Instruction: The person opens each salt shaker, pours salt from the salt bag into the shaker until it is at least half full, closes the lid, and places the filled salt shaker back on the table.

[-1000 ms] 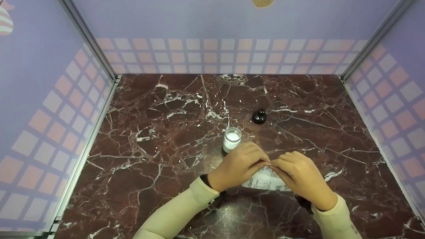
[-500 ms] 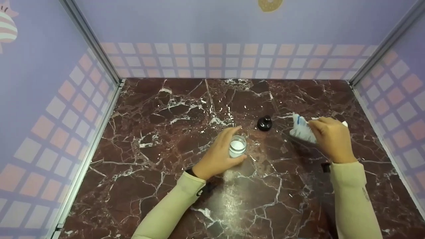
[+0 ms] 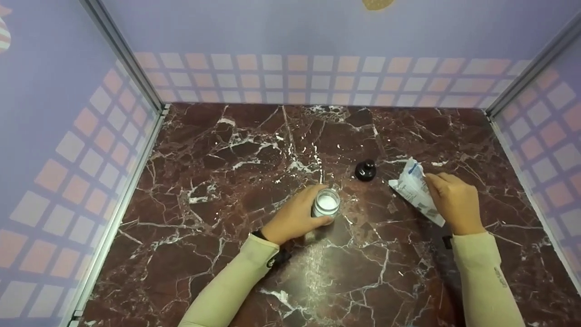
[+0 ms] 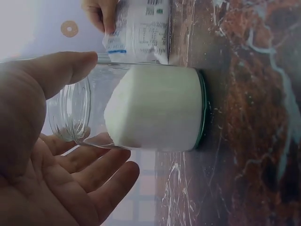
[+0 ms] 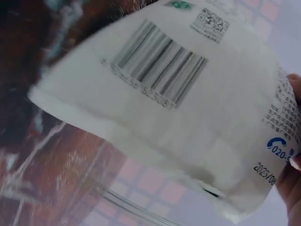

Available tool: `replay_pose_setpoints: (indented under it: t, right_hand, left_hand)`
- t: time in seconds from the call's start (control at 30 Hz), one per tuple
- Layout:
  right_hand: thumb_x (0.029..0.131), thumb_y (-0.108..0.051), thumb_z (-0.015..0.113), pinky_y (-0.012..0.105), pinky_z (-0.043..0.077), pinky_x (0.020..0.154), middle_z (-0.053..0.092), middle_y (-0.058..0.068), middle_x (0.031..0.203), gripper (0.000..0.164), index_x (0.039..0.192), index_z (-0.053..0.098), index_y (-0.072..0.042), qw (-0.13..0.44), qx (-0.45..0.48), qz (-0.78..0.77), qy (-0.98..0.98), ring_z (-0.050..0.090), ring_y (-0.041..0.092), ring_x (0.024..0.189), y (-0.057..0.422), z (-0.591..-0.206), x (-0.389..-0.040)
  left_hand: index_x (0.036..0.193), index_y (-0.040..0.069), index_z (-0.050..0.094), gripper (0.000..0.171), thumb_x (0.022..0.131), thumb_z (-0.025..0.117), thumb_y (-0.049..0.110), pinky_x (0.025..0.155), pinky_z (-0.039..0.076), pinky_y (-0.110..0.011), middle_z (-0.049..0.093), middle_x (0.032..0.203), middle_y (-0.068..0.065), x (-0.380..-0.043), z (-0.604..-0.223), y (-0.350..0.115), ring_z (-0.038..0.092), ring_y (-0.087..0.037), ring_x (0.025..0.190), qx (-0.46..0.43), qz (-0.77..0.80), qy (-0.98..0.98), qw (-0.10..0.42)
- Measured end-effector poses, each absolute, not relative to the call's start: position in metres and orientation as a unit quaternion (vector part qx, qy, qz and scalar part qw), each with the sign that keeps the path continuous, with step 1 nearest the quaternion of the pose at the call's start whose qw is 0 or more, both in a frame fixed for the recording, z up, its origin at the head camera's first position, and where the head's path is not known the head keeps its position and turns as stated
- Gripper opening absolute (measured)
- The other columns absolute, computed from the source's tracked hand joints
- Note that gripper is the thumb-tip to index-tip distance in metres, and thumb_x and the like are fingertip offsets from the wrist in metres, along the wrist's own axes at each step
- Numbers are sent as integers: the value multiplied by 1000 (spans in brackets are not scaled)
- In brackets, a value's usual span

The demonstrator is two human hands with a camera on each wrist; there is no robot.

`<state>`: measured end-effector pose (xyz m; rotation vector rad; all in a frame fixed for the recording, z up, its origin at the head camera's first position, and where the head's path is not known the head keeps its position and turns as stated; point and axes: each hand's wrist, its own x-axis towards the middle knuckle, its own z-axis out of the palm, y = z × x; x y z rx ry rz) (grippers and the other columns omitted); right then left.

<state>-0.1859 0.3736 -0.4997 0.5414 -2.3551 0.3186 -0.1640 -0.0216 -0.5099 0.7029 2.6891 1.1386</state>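
A clear glass jar (image 3: pixel 326 206) holding white powder stands upright on the dark red marbled table. My left hand (image 3: pixel 292 218) holds it from the left, thumb on the near side and fingers round the far side. In the left wrist view, the powder (image 4: pixel 155 108) is heaped against one side, below the ridged neck. Off to the right, my right hand (image 3: pixel 454 202) pinches a white printed plastic bag (image 3: pixel 415 190) by its upper edge. A barcode and printed text show on the bag (image 5: pixel 188 122) in the right wrist view; its contents are hidden.
A black knobbed lid (image 3: pixel 366 170) sits on the table (image 3: pixel 227 263) between the jar and the bag, slightly farther back. White specks dot the tabletop behind the jar. Lilac panels with a checked border (image 3: pixel 295 77) enclose the back and both sides.
Both hands were together at the bag in front of the jar. My right hand has carried the bag right and away, then lowered it slightly; my left hand has moved to the jar.
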Motion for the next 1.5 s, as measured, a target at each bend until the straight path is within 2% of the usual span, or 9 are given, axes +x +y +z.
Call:
replay_pose_setpoints:
  t: [0.17,0.33,0.57,0.77,0.87,1.0,1.1,1.37,1.5]
  right_hand:
    - [91,-4,73,52,47,44,69,17,76,8,93,72,4,314,175,127,-924,61,33,53,369,-492,-164]
    - [91,-9,76,58,53,54,75,24,93,20,105,72,5,272,139,150,-940,69,41,67,358,-488,-152]
    - [89,-11,75,65,48,70,72,30,89,26,102,71,10,272,105,157,-944,66,51,73,361,-488,-155]
    - [89,-13,75,67,45,68,69,33,87,30,103,69,13,261,79,167,-948,63,55,74,372,-492,-160]
    - [91,-16,74,66,46,71,69,33,97,35,109,66,12,231,59,184,-954,64,54,80,378,-494,-160]
    - [97,-25,70,68,45,79,65,34,117,47,125,60,11,156,16,218,-963,63,55,96,383,-494,-159]
    - [100,-32,66,70,44,82,61,36,126,55,135,54,10,114,-1,231,-966,60,56,103,387,-494,-159]
    - [102,-36,62,71,41,93,54,36,138,62,142,48,9,87,-16,248,-965,53,56,120,395,-493,-159]
    - [102,-36,62,70,39,95,55,35,137,61,141,49,9,89,-22,256,-962,53,54,120,398,-494,-158]
  left_hand:
    - [149,15,49,78,84,86,38,106,50,-43,61,141,-3,-165,-508,-24,62,-20,123,219,390,891,77]
    - [146,15,51,77,82,87,38,106,50,-40,63,137,-1,-166,-509,-24,62,-17,120,216,391,892,75]
    - [144,14,52,76,81,88,38,105,51,-40,63,136,-2,-168,-508,-22,63,-18,119,219,389,892,71]
    - [143,15,53,75,82,88,39,104,51,-40,63,135,-1,-168,-509,-21,63,-17,118,222,393,890,74]
    - [143,16,53,75,81,88,39,105,51,-40,63,135,-1,-168,-509,-21,63,-18,119,223,393,889,73]
    - [143,17,53,75,81,88,40,106,50,-40,63,136,0,-168,-508,-21,62,-17,120,221,390,891,75]
    - [144,17,53,75,81,88,39,106,50,-40,62,137,0,-168,-509,-21,62,-17,120,220,390,891,77]
    - [147,16,51,79,81,88,40,107,49,-41,61,140,-2,-168,-508,-22,61,-19,123,227,384,892,71]
    - [147,17,51,79,81,88,41,108,48,-42,61,141,-1,-168,-508,-22,61,-19,124,227,387,891,75]
